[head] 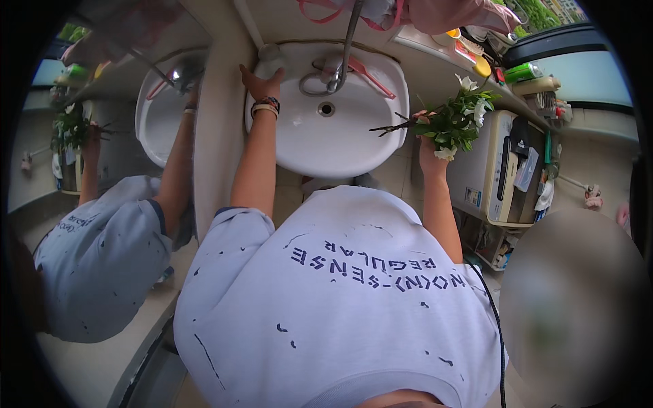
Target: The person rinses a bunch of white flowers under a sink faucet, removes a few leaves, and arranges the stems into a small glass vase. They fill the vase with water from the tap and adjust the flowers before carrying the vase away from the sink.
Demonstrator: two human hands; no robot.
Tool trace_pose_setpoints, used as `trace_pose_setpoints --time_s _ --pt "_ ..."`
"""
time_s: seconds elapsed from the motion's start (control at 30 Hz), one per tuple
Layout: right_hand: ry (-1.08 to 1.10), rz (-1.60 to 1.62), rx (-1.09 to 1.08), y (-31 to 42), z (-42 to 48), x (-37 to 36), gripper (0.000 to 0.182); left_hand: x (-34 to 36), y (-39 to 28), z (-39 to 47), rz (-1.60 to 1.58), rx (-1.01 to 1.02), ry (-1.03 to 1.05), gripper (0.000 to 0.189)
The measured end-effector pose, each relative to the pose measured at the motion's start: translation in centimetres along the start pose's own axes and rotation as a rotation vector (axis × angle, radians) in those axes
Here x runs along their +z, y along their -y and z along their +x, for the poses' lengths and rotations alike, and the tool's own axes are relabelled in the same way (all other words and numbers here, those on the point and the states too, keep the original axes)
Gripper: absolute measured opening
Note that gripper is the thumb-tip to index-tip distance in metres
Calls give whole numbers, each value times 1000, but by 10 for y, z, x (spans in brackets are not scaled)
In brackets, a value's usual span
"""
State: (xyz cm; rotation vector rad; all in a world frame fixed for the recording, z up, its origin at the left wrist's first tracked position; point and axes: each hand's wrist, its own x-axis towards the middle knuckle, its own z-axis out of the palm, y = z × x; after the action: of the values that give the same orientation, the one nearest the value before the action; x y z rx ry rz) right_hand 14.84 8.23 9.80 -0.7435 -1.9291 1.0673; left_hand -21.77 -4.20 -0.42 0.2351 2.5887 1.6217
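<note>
In my right hand (427,140) is a bunch of white gardenia-like flowers (461,115) with glossy green leaves. Its bare stems (390,127) point left over the right rim of a white ceramic washbasin (326,148). My left hand (262,86) reaches to the basin's back left corner, thumb and fingers spread. A clear vessel (270,53), probably a glass or jar, stands just beyond it; whether the hand touches it, I cannot tell. Bracelets circle my left wrist.
A metal faucet (334,81) and a coral-red long-handled tool (372,79) are at the basin's back. A mirror (117,153) covers the left wall. A washing machine (490,168) stands right, below a cluttered window ledge (515,84). Pink cloth (454,15) hangs above.
</note>
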Motion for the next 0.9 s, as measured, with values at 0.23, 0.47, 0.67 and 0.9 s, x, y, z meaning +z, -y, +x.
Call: trace_pose_setpoints --time_s 0.23,0.47,0.67,0.9 --pt "-124 151 177 5 -30 -24 7 33 5 25 -104 251 194 98" --pt "-128 75 128 -2 -34 -46 11 21 18 -47 -134 299 142 72" --pt "-139 319 249 5 -27 -41 8 45 67 -125 -12 256 340 70" --pt "-103 79 47 -9 -31 -55 7 80 71 -123 386 9 563 71"
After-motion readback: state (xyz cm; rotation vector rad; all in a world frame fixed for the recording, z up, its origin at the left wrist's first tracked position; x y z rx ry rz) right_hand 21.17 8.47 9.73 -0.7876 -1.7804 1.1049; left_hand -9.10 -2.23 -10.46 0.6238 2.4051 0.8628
